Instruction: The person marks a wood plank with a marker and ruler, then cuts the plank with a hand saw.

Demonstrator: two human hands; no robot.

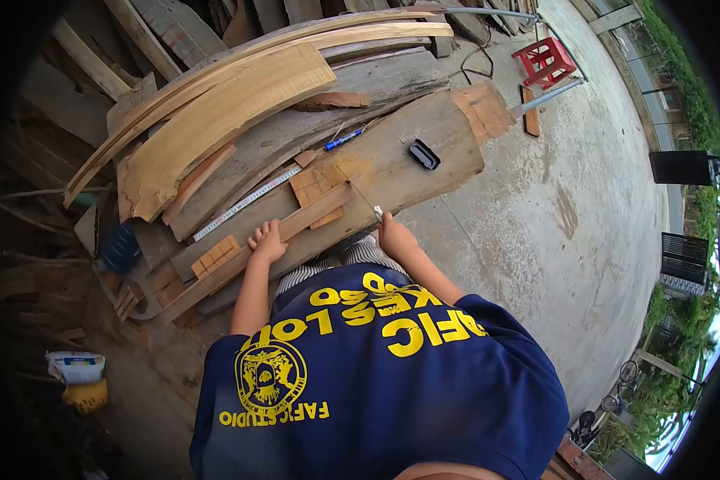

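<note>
On the plank pile, the wooden strip (312,214) under the left hand (266,242) runs lower-left to upper-right.

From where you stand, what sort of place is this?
Probably an outdoor carpentry yard: rough planks piled in a heap, a tape measure laid out on them, and bare concrete ground alongside.

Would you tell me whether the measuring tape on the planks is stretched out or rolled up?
Stretched out: the measuring tape lies straight along the planks.
</note>
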